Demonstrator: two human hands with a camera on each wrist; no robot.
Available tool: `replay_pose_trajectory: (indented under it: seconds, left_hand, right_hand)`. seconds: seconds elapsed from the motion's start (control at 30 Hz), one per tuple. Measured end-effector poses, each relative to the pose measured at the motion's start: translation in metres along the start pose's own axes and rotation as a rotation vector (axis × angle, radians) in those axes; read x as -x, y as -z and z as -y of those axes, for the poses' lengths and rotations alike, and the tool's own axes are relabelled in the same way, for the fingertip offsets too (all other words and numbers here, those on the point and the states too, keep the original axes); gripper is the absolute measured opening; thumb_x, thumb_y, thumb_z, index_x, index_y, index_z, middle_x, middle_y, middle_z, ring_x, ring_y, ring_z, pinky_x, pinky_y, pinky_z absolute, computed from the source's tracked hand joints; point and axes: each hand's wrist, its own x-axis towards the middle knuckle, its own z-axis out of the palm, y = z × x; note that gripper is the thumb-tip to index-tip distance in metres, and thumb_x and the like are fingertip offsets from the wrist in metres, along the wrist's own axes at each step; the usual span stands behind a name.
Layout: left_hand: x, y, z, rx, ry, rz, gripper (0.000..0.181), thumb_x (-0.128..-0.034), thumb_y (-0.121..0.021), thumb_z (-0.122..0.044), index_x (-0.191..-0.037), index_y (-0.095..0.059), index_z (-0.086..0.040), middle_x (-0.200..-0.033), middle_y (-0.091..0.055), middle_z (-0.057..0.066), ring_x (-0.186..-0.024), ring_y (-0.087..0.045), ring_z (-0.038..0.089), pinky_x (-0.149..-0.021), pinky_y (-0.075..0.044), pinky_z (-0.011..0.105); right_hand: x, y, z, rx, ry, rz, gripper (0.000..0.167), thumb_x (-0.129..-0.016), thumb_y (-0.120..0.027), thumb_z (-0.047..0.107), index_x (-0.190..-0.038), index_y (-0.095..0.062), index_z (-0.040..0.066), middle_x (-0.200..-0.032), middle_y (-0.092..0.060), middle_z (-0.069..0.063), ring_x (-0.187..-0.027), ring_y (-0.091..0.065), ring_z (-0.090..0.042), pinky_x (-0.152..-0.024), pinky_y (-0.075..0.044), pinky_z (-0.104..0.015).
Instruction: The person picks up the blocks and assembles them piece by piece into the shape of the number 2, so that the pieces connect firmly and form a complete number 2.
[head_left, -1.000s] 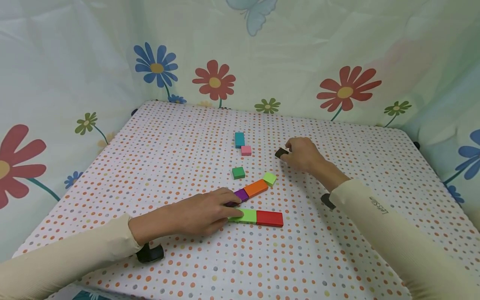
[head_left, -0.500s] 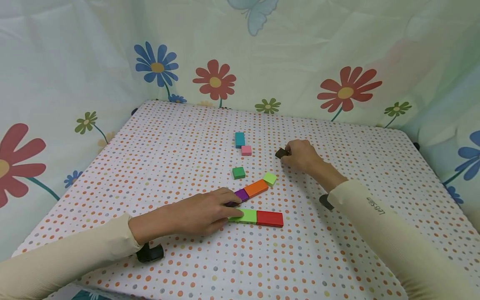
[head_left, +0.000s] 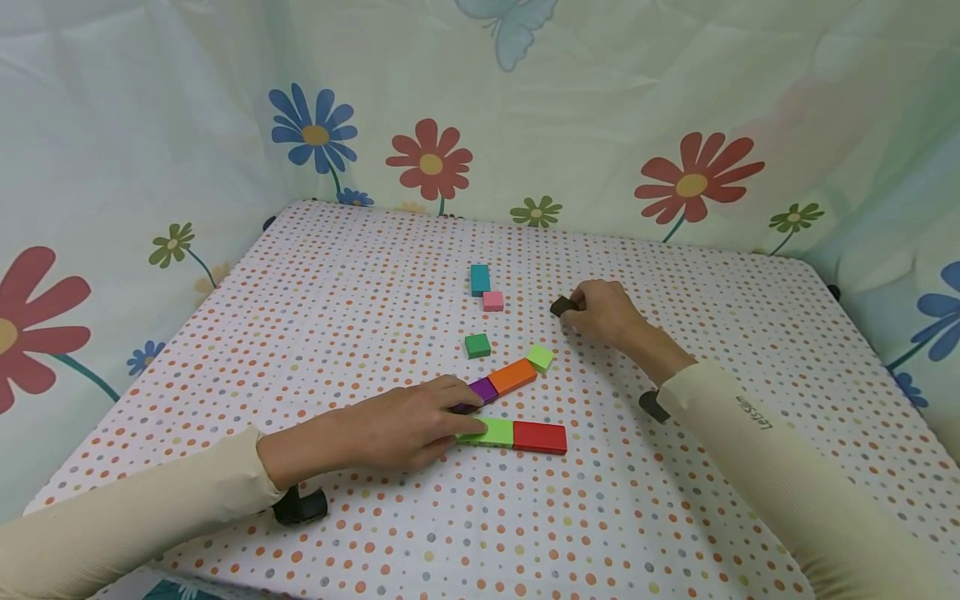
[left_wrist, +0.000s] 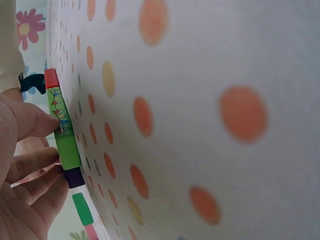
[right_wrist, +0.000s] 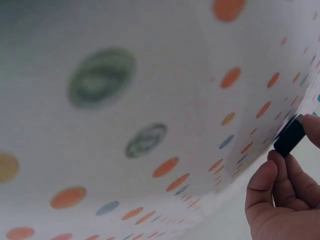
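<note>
My left hand (head_left: 401,423) lies over the left ends of two short rows of blocks, thumb on the light green block (head_left: 497,432), fingers on the purple block (head_left: 483,390). In the left wrist view the thumb presses a printed side of the light green block (left_wrist: 61,117), fingers bent behind it near the dark purple block (left_wrist: 74,177). A red block (head_left: 540,437) adjoins the light green one; an orange block (head_left: 513,377) adjoins the purple. Farther back, my right hand (head_left: 606,315) pinches a black block (head_left: 563,306) at the table surface; the right wrist view shows the black block (right_wrist: 289,137) between thumb and fingers.
A small lime block (head_left: 539,358) touches the orange block's far end. Behind are a green block (head_left: 477,346), a pink block (head_left: 492,301) and a teal block (head_left: 480,280). Flowered curtains stand around the dotted table (head_left: 360,292).
The right hand has moved slightly nearer and its fingers have closed in on the black block. The left hand and the other blocks have stayed in place.
</note>
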Motion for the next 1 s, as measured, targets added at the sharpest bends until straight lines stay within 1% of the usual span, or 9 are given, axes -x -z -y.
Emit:
replay_pose_trajectory:
  seconds: [0.3, 0.53, 0.63, 0.73, 0.9, 1.0]
  left_hand:
    - [0.0, -0.002, 0.0, 0.0, -0.005, -0.007, 0.033, -0.0991, -0.061, -0.013, -0.13, -0.068, -0.02, -0.142, -0.056, 0.007, -0.136, -0.047, 0.021, -0.108, -0.046, 0.035]
    - [-0.001, -0.002, 0.001, -0.002, -0.023, -0.022, 0.032, -0.0989, -0.061, -0.012, -0.129, -0.069, -0.02, -0.14, -0.057, 0.007, -0.133, -0.049, 0.02, -0.107, -0.046, 0.034]
    - [-0.002, -0.003, 0.001, -0.006, -0.02, -0.018, 0.033, -0.0989, -0.061, -0.013, -0.13, -0.069, -0.02, -0.141, -0.057, 0.006, -0.133, -0.048, 0.02, -0.108, -0.046, 0.034]
    - [-0.002, -0.003, 0.001, -0.01, -0.008, -0.007, 0.033, -0.0989, -0.061, -0.013, -0.13, -0.069, -0.021, -0.141, -0.057, 0.005, -0.134, -0.048, 0.019, -0.107, -0.047, 0.034]
    - [-0.001, -0.002, 0.001, -0.009, -0.005, -0.006, 0.032, -0.0986, -0.062, -0.014, -0.129, -0.069, -0.021, -0.14, -0.057, 0.005, -0.133, -0.048, 0.019, -0.106, -0.048, 0.034]
    - [-0.001, -0.002, 0.001, -0.012, -0.006, -0.008, 0.033, -0.0982, -0.062, -0.013, -0.129, -0.069, -0.021, -0.14, -0.057, 0.005, -0.132, -0.049, 0.019, -0.106, -0.048, 0.034]
  right_hand:
    - [0.003, 0.0, -0.002, -0.02, 0.046, -0.019, 0.04, -0.094, -0.065, 0.016, -0.126, -0.062, -0.008, -0.114, -0.064, -0.022, -0.103, -0.057, -0.032, -0.093, -0.049, -0.047]
    - [0.009, -0.001, -0.004, -0.061, 0.105, -0.031, 0.037, -0.092, -0.068, 0.015, -0.122, -0.064, -0.006, -0.11, -0.065, -0.02, -0.1, -0.057, -0.031, -0.089, -0.05, -0.044]
    - [0.013, -0.004, -0.002, -0.084, 0.126, -0.02, 0.038, -0.091, -0.07, 0.015, -0.122, -0.064, -0.006, -0.111, -0.065, -0.019, -0.101, -0.058, -0.031, -0.09, -0.05, -0.044]
    - [0.018, -0.007, 0.0, -0.093, 0.173, -0.017, 0.037, -0.091, -0.071, 0.014, -0.122, -0.064, -0.006, -0.111, -0.065, -0.019, -0.102, -0.058, -0.031, -0.091, -0.05, -0.044]
    - [0.026, -0.009, 0.002, -0.106, 0.261, -0.017, 0.034, -0.088, -0.073, 0.013, -0.117, -0.068, -0.004, -0.106, -0.066, -0.016, -0.095, -0.057, -0.029, -0.082, -0.048, -0.04]
    - [0.029, -0.009, 0.003, -0.115, 0.292, -0.008, 0.033, -0.088, -0.074, 0.012, -0.116, -0.069, -0.003, -0.105, -0.066, -0.015, -0.093, -0.057, -0.027, -0.077, -0.047, -0.037]
